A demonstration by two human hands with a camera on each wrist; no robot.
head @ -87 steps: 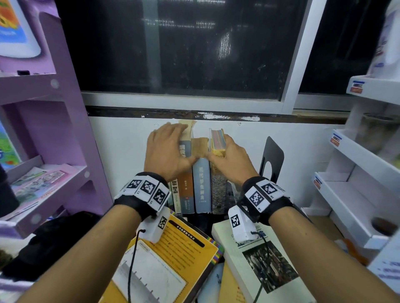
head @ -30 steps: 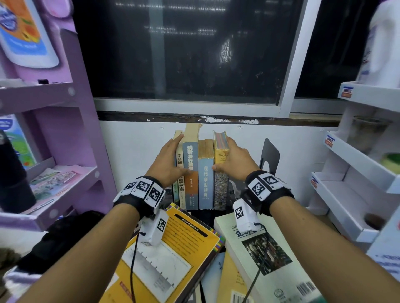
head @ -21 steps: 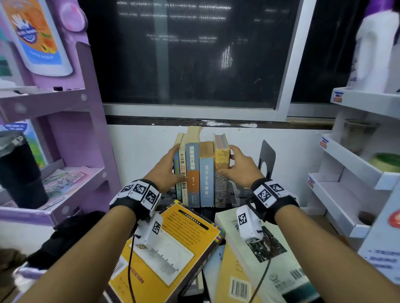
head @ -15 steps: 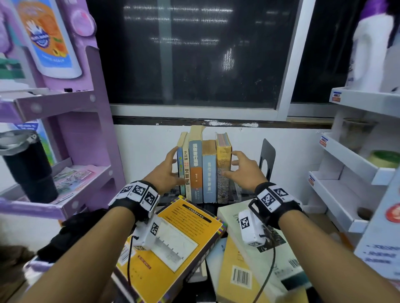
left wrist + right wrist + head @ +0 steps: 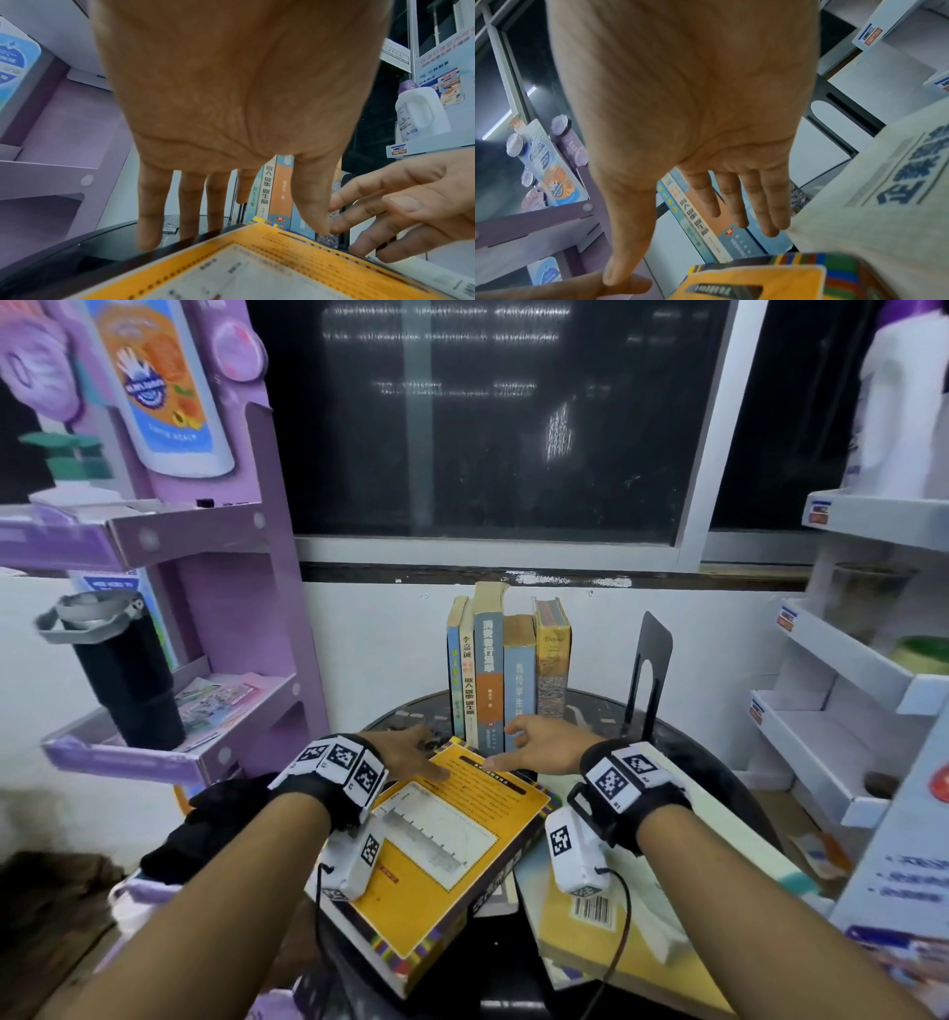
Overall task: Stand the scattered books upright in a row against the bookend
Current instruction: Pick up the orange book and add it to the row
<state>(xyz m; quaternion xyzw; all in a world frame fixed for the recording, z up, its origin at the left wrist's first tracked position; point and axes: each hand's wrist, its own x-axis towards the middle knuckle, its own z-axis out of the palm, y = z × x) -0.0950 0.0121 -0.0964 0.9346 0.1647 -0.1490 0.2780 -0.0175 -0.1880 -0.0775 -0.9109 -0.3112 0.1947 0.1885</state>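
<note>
Several books (image 5: pixel 508 670) stand upright in a row at the back of the round black table (image 5: pixel 719 762). The black bookend (image 5: pixel 649 670) stands to their right, with a gap between it and the last book. A thick yellow book (image 5: pixel 447 839) lies flat in front of the row. My left hand (image 5: pixel 421 757) and right hand (image 5: pixel 513 747) are over its far edge, fingers straight, holding nothing. In the left wrist view the left thumb (image 5: pixel 313 203) comes down to the yellow book (image 5: pixel 257 263). In the right wrist view the right fingers (image 5: pixel 744 203) point at the spines.
A white book (image 5: pixel 683 814) and a yellow book with a barcode (image 5: pixel 590 916) lie flat under my right wrist. A purple shelf unit (image 5: pixel 231 608) with a black tumbler (image 5: pixel 123 670) stands left. White shelves (image 5: pixel 847 711) stand right, and a wall with a dark window is behind.
Both hands have let go of the upright row and dropped toward me, to the far edge of the flat yellow book. The row stays standing by itself.
</note>
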